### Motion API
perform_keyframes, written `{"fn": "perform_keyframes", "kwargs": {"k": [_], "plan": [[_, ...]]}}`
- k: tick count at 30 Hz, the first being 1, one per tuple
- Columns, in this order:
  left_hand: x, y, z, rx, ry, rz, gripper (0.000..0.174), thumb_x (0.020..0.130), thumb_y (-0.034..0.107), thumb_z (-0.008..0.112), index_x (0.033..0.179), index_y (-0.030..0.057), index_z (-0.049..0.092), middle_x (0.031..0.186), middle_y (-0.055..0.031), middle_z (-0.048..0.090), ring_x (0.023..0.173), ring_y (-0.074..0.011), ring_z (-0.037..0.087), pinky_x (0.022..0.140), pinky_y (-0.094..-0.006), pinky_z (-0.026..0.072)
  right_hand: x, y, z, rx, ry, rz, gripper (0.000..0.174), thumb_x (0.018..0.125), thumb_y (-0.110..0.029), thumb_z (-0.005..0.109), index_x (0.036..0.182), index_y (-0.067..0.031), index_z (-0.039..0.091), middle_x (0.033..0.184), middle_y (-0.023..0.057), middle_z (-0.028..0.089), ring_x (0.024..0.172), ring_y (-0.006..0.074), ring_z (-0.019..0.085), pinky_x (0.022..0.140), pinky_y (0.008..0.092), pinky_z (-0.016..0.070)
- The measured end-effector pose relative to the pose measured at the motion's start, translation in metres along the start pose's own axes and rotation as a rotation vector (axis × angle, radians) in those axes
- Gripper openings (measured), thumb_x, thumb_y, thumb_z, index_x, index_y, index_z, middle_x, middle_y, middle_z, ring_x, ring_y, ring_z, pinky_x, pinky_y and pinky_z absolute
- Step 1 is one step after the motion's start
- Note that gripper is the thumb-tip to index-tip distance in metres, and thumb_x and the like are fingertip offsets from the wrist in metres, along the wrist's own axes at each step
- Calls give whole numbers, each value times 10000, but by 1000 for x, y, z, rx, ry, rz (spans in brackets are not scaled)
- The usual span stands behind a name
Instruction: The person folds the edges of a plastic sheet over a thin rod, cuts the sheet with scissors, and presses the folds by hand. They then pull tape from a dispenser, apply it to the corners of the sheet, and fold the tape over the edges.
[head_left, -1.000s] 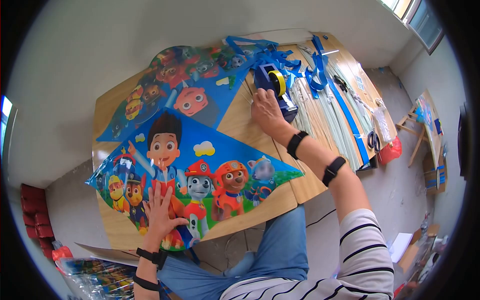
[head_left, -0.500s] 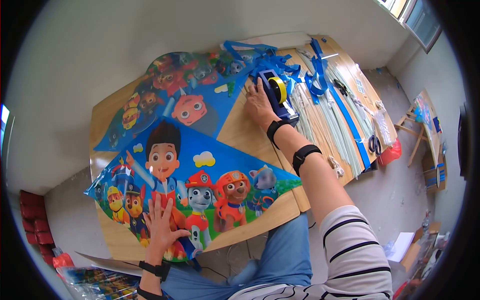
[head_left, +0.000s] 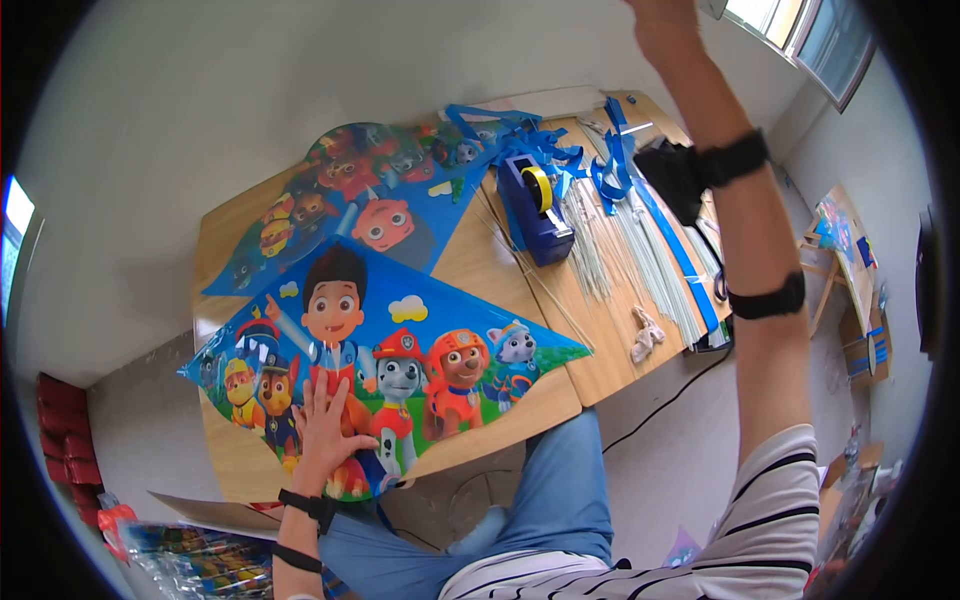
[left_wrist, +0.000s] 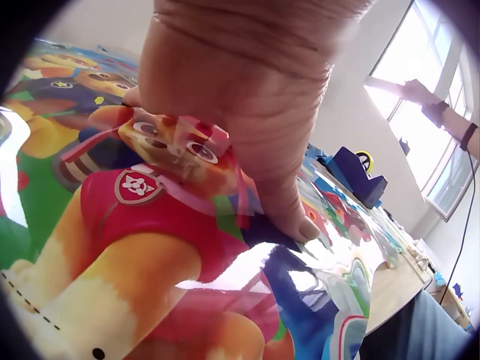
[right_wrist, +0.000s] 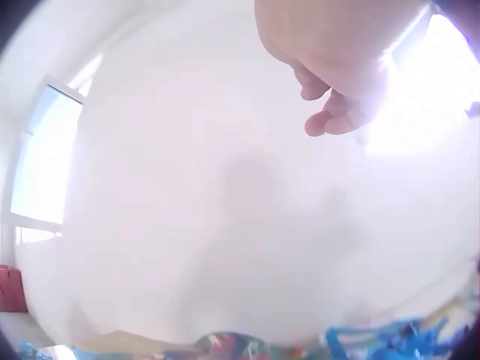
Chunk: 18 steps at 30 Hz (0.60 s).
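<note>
A glossy kite sheet (head_left: 450, 320), blue and green with cartoon dogs and a boy, lies at the table's near left. My left hand (head_left: 325, 430) rests on its lower part, fingers spread; the left wrist view shows the thumb (left_wrist: 289, 210) stretched out over the print. My right hand (head_left: 665, 25) is lifted high above the far side of the table, partly cut off by the top edge. In the right wrist view its fingers (right_wrist: 330, 120) hang loosely curled, and nothing shows between them. A dark blue tape dispenser (head_left: 545, 240) with a yellow core stands right of the sheet.
A second printed sheet (head_left: 330, 180) lies behind the first, upside down. Blue ribbons (head_left: 550, 140) heap at the back, beside long thin rods (head_left: 650, 260). A small whitish bundle (head_left: 647, 335) sits near the right front edge. A window (head_left: 835, 50) is at the upper right.
My right hand has left the tape dispenser's side and risen up and to the right, away from the table. The left hand stays spread on the kite sheet.
</note>
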<state>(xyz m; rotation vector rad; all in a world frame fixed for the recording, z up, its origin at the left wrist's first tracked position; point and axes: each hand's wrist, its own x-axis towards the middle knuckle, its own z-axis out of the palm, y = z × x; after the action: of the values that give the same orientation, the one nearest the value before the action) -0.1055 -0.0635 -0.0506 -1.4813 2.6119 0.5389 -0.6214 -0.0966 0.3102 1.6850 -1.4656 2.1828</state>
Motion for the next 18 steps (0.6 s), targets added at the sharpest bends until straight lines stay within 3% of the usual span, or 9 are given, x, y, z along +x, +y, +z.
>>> {"fn": "perform_keyframes", "kwargs": {"k": [2,4,6,10,11,13,14,15,18], "plan": [[0,-4,3,6,1,9,1239,503,629,852,1549,227,322,1663,-71,84,1522,-376,32,1126,-709,96,-8,-23,-13,-243,-102,-128,76,856,-81,637,830,-25,680,758,62,689,672,166,693,646,269,549],[0,-8,4,-6,10,16,1232,502,629,854,1544,232,331,1664,-67,86,1522,-374,33,1122,-715,95,-21,-1,-36,-622,-231,-261,145,850,-154,621,776,-108,737,731,5,719,650,128,701,661,270,551],[-3,-4,3,-16,34,22,1192,518,613,856,1533,241,354,1658,-71,113,1516,-388,54,1095,-751,109,-40,56,-71,-595,-395,-47,109,835,-157,651,774,-96,718,803,5,730,679,137,705,680,284,563],[0,-4,6,26,20,-1,1233,480,619,867,1535,242,351,1658,-76,112,1515,-389,63,1088,-757,122,-98,149,-100,-1013,-644,84,90,794,-126,682,853,-93,741,940,41,739,838,213,709,763,296,573],[1,-2,6,18,15,-4,1236,477,619,868,1534,241,351,1658,-77,111,1515,-390,64,1089,-756,123,-114,171,-106,-906,-646,123,124,786,-115,669,874,-89,752,945,66,737,886,249,704,787,309,568],[2,-1,2,2,-2,-12,1241,472,619,869,1534,239,352,1658,-78,109,1514,-393,67,1091,-753,125,-132,205,-102,-848,-706,452,206,756,-60,668,943,4,729,1054,157,708,1061,326,641,926,366,508],[3,1,1,20,-13,-24,1240,476,618,867,1535,233,349,1660,-77,103,1514,-397,63,1098,-743,123,-141,252,-111,-826,-775,365,179,767,-71,641,911,-6,725,1110,181,694,1133,354,615,949,382,496],[3,3,1,22,-17,-27,1243,477,622,864,1537,232,346,1661,-79,100,1514,-399,59,1100,-740,121,-147,272,-110,-881,-801,334,196,785,-127,597,875,-75,762,1072,129,716,1010,318,663,900,410,509],[6,5,0,26,-30,-31,1263,472,653,846,1544,223,335,1662,-91,89,1516,-403,39,1109,-729,103,-153,337,-100,-1099,-880,330,312,845,-154,535,1089,-127,727,1330,101,610,1261,353,502,1037,513,399]]}}
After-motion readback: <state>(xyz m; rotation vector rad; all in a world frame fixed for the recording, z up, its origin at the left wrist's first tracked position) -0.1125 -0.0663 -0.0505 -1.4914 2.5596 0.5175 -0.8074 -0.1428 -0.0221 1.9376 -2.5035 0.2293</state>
